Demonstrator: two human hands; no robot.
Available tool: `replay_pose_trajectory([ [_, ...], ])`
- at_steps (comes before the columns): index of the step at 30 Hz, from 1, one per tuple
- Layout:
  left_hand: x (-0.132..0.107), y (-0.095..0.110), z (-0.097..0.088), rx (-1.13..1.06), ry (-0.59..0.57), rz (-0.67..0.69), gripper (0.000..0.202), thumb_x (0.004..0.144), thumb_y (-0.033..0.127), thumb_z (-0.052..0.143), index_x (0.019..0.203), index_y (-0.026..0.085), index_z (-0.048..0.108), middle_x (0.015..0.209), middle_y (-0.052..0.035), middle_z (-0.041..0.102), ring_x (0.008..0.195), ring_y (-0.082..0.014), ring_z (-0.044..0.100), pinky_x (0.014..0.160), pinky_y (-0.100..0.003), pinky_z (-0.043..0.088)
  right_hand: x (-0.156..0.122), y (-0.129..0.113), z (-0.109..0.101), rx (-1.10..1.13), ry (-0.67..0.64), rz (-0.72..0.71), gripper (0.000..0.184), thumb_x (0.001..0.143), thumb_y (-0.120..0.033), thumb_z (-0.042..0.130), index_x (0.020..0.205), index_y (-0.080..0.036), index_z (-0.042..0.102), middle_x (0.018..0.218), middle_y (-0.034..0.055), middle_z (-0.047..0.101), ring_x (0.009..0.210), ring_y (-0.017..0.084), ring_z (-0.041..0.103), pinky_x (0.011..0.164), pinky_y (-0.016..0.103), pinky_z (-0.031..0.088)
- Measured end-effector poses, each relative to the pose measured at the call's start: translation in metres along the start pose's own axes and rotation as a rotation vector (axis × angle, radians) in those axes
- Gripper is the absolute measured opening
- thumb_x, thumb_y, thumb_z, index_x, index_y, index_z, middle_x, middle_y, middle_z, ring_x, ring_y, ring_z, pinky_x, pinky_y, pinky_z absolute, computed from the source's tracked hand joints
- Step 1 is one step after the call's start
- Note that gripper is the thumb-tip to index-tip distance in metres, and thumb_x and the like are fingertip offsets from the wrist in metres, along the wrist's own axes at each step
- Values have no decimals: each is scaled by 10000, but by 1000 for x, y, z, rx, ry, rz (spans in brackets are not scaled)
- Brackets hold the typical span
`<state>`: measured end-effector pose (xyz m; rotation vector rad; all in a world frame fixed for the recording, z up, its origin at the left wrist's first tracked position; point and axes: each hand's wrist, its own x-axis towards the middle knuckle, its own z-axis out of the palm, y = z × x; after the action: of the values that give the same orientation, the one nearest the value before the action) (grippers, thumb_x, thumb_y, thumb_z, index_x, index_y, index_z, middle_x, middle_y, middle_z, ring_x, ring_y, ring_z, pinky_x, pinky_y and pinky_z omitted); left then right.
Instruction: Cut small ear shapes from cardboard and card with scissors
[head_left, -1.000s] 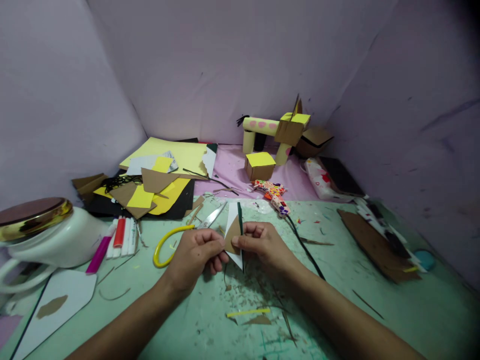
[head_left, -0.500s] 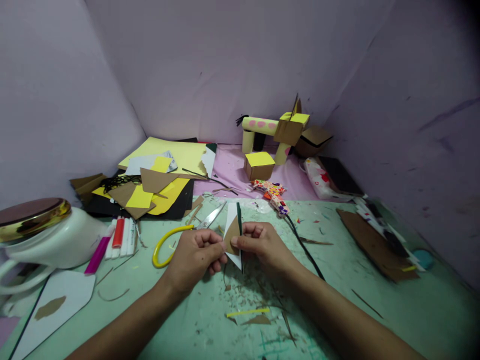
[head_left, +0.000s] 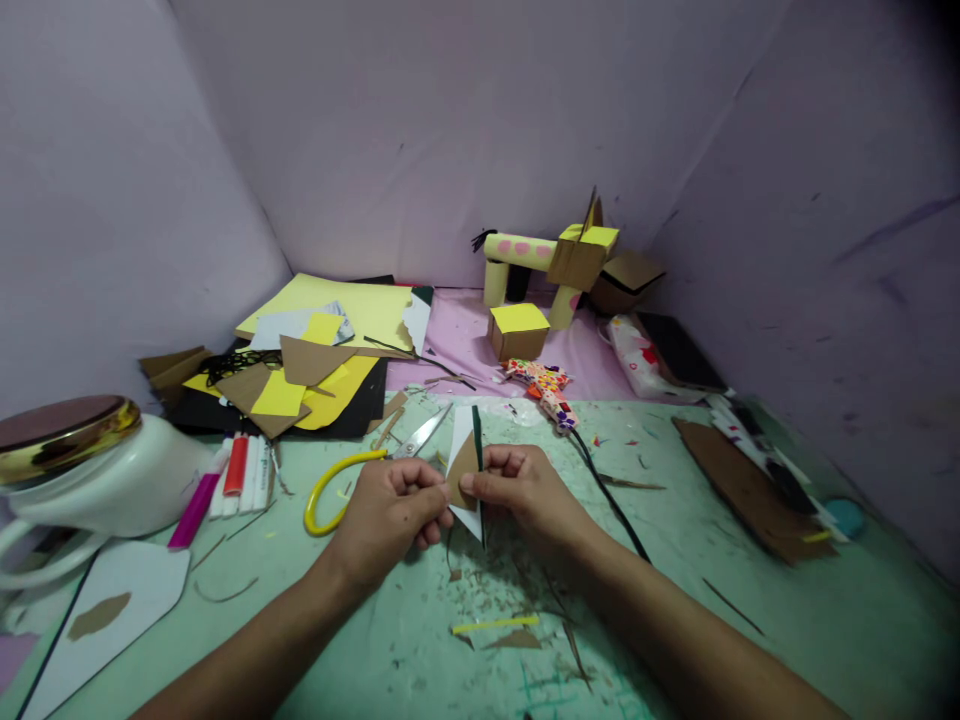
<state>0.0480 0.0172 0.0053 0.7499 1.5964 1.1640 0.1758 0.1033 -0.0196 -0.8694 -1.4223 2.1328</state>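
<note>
Both hands meet over the green table (head_left: 675, 600) at a small paper piece (head_left: 465, 462): white backing, a brown triangle on it and a dark green edge. My left hand (head_left: 390, 508) pinches its left side with fingers curled. My right hand (head_left: 517, 485) pinches its right side, fingers closed too. The piece stands tilted just above the table. Yellow-handled scissors (head_left: 352, 472) lie just behind my left hand.
A white jar with a gold lid (head_left: 82, 470) stands far left, markers (head_left: 236, 475) beside it. Yellow, brown and black sheets (head_left: 315, 350) are piled at the back left. A cardboard giraffe model (head_left: 555, 262), a small box (head_left: 519, 330), a patterned glue gun (head_left: 547, 385) with its cord, and cardboard (head_left: 742, 490) sit to the right. Paper scraps litter the front.
</note>
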Motion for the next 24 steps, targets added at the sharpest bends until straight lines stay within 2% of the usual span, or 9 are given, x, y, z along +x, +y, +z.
replay_pose_trajectory([
  [10,-1,-2,0,8,1,-1,174,634,294,635,576,143,570,469,10,608,362,-61,472,355,-157,352,0,-2,1,16,0,7,244,558,-325,762,593,-125,627,505,-4,574,445,85,457,443,228,345],
  [15,-3,1,0,53,26,-3,169,629,296,623,574,150,560,452,22,587,351,-56,455,341,-153,332,-1,-3,2,16,-3,27,249,540,-307,757,545,-140,573,489,-9,553,445,91,465,439,230,348],
  [18,-3,2,1,78,29,-5,168,626,296,616,570,152,550,453,22,584,350,-53,451,335,-147,318,-2,-4,2,26,-20,32,203,558,-282,720,559,-136,578,505,-1,557,452,95,479,445,231,357],
  [21,-2,2,1,61,41,-3,160,623,290,609,569,157,538,445,24,579,342,-52,443,333,-151,315,-2,-6,1,43,-11,41,137,567,-239,656,531,-131,579,460,-16,514,408,74,431,416,211,339],
  [24,0,-1,1,24,49,-4,163,622,292,611,571,159,531,439,26,575,336,-51,436,335,-155,320,-1,-8,-1,132,-33,87,100,549,-219,551,537,-130,594,460,-7,511,411,85,436,435,229,402],
])
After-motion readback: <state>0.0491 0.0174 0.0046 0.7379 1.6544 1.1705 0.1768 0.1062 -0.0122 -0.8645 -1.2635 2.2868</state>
